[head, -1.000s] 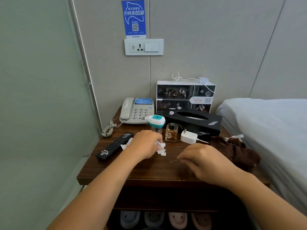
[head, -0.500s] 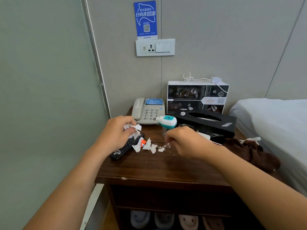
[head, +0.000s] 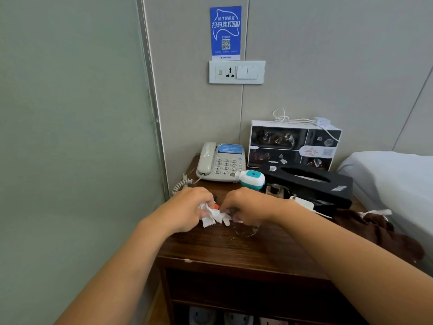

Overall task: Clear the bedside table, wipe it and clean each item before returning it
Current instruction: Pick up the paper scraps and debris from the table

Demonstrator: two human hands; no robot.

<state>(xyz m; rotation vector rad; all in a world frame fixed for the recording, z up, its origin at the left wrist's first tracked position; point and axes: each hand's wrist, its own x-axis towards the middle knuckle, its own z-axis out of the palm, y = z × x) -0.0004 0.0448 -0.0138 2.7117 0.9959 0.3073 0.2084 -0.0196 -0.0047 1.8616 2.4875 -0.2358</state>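
The scraps point(head: 214, 216) lie on the desk point(head: 234, 249) between both hands. The left grip point(head: 187, 208) holds crumpled tissue; the right grip point(head: 246, 206), equally near, apparently pinches a scrap.

We see a bedside table point(head: 234, 249) of dark wood, its grain showing under a dull sheen, with a chipped front edge. The scraps point(head: 212, 216) look like thin, crumpled white paper. The phone point(head: 221, 163) is smooth grey plastic, the tissue box point(head: 309, 184) glossy black. The brown cloth point(head: 379, 231) seems soft and matt. The left-hand panel point(head: 70, 137) looks like frosted glass.
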